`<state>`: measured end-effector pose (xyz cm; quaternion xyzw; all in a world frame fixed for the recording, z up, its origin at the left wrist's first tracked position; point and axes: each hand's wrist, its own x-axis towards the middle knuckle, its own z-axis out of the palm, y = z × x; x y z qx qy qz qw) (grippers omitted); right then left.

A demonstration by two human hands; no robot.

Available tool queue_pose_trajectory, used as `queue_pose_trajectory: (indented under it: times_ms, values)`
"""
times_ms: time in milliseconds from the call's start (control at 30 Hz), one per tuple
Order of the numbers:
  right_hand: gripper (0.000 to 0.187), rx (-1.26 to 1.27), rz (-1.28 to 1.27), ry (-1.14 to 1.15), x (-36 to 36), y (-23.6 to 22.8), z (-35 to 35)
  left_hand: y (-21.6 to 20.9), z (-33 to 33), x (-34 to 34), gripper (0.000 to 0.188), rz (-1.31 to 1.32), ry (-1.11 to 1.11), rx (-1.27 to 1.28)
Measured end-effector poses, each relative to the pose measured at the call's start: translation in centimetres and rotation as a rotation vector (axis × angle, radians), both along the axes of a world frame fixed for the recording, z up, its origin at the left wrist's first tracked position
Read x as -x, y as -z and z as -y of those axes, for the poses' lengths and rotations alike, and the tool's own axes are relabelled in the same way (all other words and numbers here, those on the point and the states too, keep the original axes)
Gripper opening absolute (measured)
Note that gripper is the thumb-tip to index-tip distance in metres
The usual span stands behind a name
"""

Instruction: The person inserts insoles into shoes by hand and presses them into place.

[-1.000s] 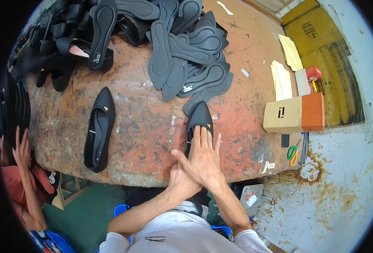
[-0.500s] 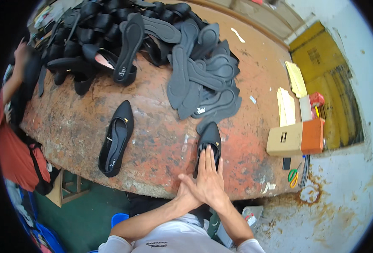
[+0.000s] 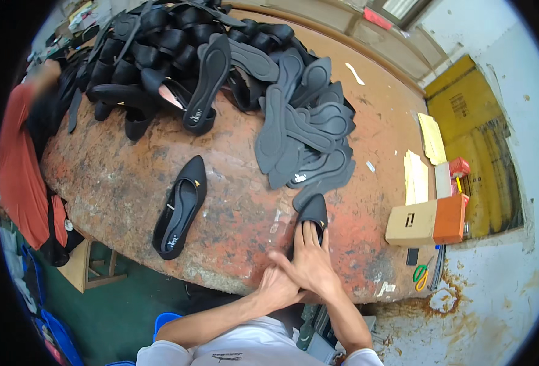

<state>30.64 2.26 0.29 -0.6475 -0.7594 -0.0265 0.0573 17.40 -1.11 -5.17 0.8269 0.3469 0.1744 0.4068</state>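
A black pointed flat shoe (image 3: pixel 311 211) with a small gold ornament lies near the table's front edge, toe pointing away. My right hand (image 3: pixel 311 262) reaches over it, fingers stretched forward into its opening and thumb spread to the left. My left hand (image 3: pixel 277 287) crosses beneath the right one and is closed at the heel end; its fingertips and the heel are mostly hidden. To the left, the matching black flat shoe (image 3: pixel 187 210) stands by itself, with a dark printed insole inside.
Loose grey insoles (image 3: pixel 309 131) lie just beyond my hands. Many black shoes (image 3: pixel 160 49) are heaped at the far left. At right are a beige-and-orange box (image 3: pixel 425 221), yellow papers (image 3: pixel 415 177) and scissors (image 3: pixel 422 276). A person in a red top (image 3: pixel 21 168) is at left.
The whole view has shifted, so the table's things appear lower and farther right. My right fingers sit deeper in the shoe's opening; both hands stay at the same shoe.
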Motion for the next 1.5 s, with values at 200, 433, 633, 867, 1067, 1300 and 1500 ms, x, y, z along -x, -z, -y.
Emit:
queue_pose_trajectory:
  times_ms: [200, 433, 633, 867, 1067, 1300, 1500]
  values:
    - [0.028, -0.188, -1.330, 0.172, -3.1, -5.5, -4.0, -6.5, -1.0, 9.9, 0.041, 0.019, -0.286, -0.647]
    - [0.043, -0.611, -0.537, -0.355, 9.3, -0.1, -23.4, -5.8, -5.8, 19.2, 0.018, -0.263, -0.650, -0.614]
    - [0.020, -0.656, 0.013, -0.574, 11.8, -1.8, -30.5, -8.3, -4.1, 20.7, 0.028, -0.624, -0.444, -0.465]
    - [0.024, -0.701, -0.362, -0.513, 3.1, -3.6, -23.0, -11.2, -17.2, 14.9, 0.044, 0.022, -0.526, -0.799]
    - [0.025, -0.668, -1.531, -0.004, -5.8, -5.3, -14.7, -10.1, -27.5, -1.2, 0.130, -0.077, -0.225, -0.920]
    - [0.029, -0.857, -1.421, 0.234, -11.2, -4.8, -2.3, -11.3, -28.0, -13.3, 0.024, -0.081, 0.270, -0.685]
    - [0.041, -0.981, -0.833, -0.225, -8.5, -6.7, 6.9, -14.4, -28.5, -13.4, 0.037, -0.406, 0.322, -0.499]
